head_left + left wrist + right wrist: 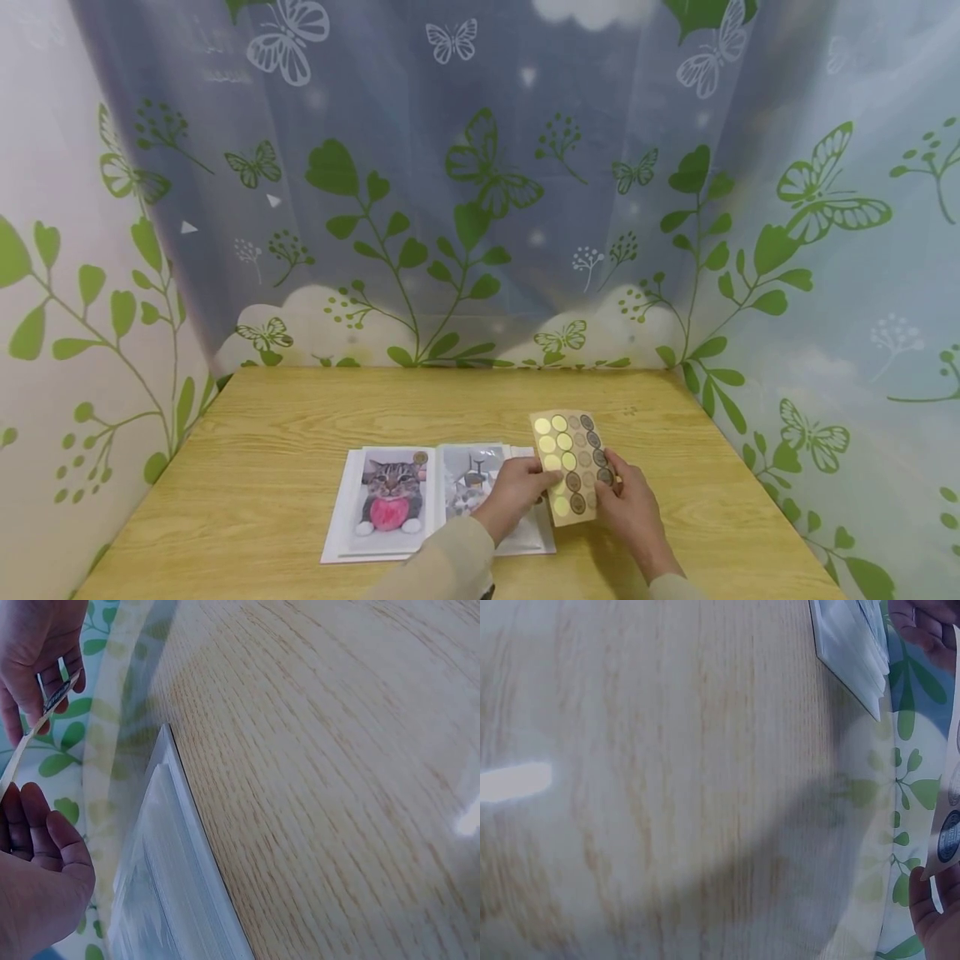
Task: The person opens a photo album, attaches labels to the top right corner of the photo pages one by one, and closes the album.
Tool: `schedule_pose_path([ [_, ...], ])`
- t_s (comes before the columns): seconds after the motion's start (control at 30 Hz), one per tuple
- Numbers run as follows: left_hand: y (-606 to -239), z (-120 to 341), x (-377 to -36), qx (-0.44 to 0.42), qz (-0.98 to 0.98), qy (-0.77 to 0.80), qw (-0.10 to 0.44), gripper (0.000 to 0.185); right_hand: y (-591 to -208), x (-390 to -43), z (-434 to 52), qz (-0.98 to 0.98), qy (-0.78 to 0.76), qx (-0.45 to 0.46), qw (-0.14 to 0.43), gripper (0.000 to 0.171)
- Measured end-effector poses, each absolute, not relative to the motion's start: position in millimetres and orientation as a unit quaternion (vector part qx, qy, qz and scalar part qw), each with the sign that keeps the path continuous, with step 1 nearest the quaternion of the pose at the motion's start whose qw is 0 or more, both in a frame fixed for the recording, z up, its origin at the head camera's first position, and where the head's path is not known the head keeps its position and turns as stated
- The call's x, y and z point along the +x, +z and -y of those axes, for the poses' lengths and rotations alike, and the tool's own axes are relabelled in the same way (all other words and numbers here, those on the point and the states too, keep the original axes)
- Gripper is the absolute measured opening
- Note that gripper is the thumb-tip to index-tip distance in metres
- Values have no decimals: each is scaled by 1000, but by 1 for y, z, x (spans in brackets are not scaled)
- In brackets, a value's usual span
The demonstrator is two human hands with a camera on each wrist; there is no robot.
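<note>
In the head view both my hands hold a tan sheet of round stickers (567, 442) above the table. My left hand (513, 493) pinches its left edge, with the thumb on the front. On the right edge, my right hand (633, 512) grips it with thumb and fingers. The sheet bears gold, dark-printed and plain tan circles. Beneath the left hand lies an open white photo album (339, 508). Its left page shows a cat photo (392, 479) with a small round sticker (420, 457) at the top right corner. The forearm and hand partly cover the right-page photo (468, 475).
The album lies on a wood-grain table (262, 425). A curtain printed with leaves and butterflies (420, 183) hangs behind the table and along both sides. In the right wrist view, a shadow falls across the tabletop (667, 787).
</note>
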State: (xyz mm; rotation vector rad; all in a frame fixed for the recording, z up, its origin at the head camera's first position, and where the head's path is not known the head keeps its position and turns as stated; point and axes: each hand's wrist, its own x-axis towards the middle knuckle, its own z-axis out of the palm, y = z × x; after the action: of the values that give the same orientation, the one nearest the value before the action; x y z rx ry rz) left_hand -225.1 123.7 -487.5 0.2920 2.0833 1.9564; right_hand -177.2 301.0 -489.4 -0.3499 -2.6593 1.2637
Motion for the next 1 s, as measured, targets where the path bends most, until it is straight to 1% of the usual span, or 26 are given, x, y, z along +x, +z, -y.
schedule_pose_path([
  [0.3, -490, -125, -224, 113, -728, 661, 140, 17, -489, -175, -302, 897, 418, -100, 99, 59],
  [0.47, -490, -125, -222, 114, -735, 654, 135, 17, -489, -175, -302, 900, 412, -99, 101, 59],
  [0.63, -492, -126, -222, 107, -736, 655, 130, 17, -488, -175, -301, 901, 409, -103, 102, 58],
  [0.9, -494, -125, -220, 89, -724, 670, 138, 15, -487, -168, -300, 903, 409, -96, 93, 56],
  [1.0, -494, -125, -220, 84, -722, 674, 136, 16, -487, -166, -299, 912, 389, -84, 103, 53],
])
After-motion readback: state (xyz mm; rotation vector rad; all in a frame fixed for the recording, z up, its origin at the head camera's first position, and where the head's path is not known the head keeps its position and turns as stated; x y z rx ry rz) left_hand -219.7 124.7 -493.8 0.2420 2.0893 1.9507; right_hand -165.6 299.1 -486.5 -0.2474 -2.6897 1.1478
